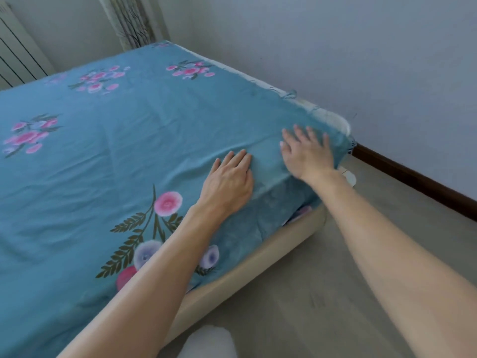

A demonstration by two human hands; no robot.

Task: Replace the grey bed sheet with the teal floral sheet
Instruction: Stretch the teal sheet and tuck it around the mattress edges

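Note:
The teal floral sheet lies spread over the whole bed top, with pink and lilac flower clusters and a few creases. Its near edge hangs over the bed's side. My left hand rests flat on the sheet near the bed's right front corner, fingers straight and together. Just to its right, my right hand presses flat on the sheet at the corner with fingers spread. A strip of white mattress shows along the far right edge beside the sheet. No grey sheet is in view.
The beige bed base runs diagonally below the hanging sheet. Light wood floor lies to the right, bounded by a dark skirting board and a pale wall. A radiator and a curtain stand behind the bed.

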